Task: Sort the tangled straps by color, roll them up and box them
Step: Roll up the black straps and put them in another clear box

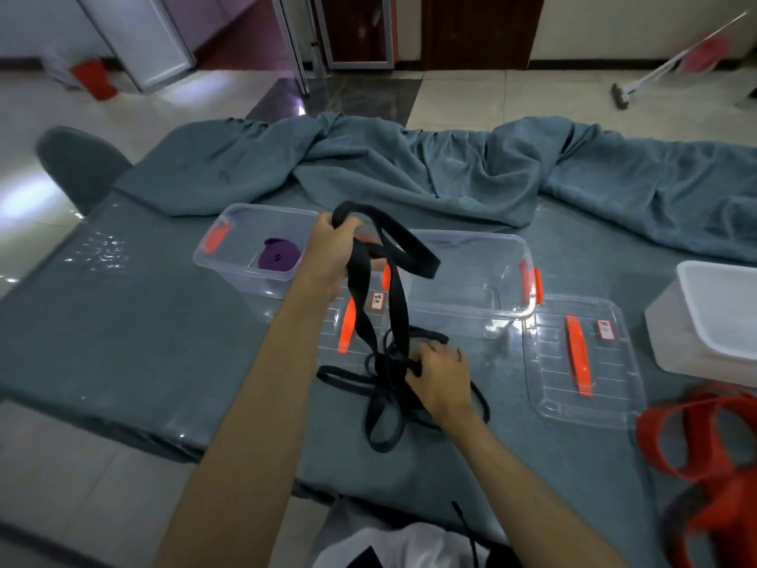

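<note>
Teal-covered table (164,321): my left hand (332,248) grips the black strap (393,313) aloft, right hand (440,377) pinches its knot. Untangling step; next I'd tease loops free.

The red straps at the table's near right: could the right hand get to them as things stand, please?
Probably not yet: the way across the cloth looks free, but the right hand grips the black strap tangle; the red straps lie apart.
</note>
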